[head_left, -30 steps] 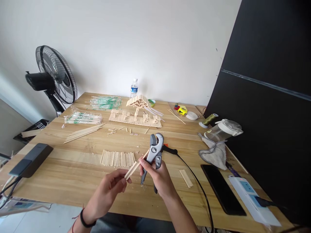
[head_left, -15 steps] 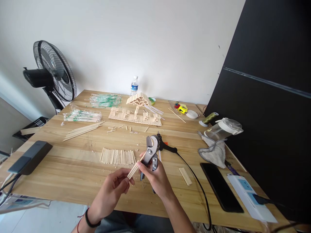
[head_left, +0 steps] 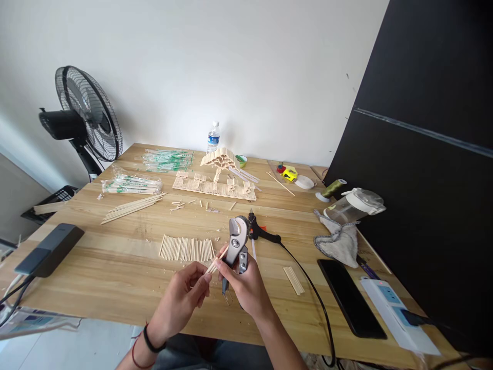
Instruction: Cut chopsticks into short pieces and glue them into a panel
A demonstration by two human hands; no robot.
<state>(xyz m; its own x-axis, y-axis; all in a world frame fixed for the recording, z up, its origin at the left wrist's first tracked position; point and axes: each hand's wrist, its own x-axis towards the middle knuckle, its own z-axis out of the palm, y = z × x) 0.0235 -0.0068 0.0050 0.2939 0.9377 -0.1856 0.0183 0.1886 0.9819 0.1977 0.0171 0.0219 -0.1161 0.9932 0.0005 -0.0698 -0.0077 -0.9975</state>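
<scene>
My left hand is closed on a few thin wooden sticks, pinched between thumb and fingers. My right hand is wrapped around a grey hand cutter with a curved jaw, held upright. The right thumb presses on the far end of the sticks, close to the cutter's body. Just left of the hands, a row of short cut sticks lies on the table. Beyond the cutter rests a black glue gun. Part of the cutter's handles is hidden by my right hand.
At the back stands a stick-built model with a roofed piece, before a water bottle. Wrapped sticks and loose long sticks lie left. On the right are a small stick bundle, a phone and a power strip.
My left hand has slid up and right along the sticks, closer to my right thumb, so less of them shows. The cutter has shifted slightly left.
</scene>
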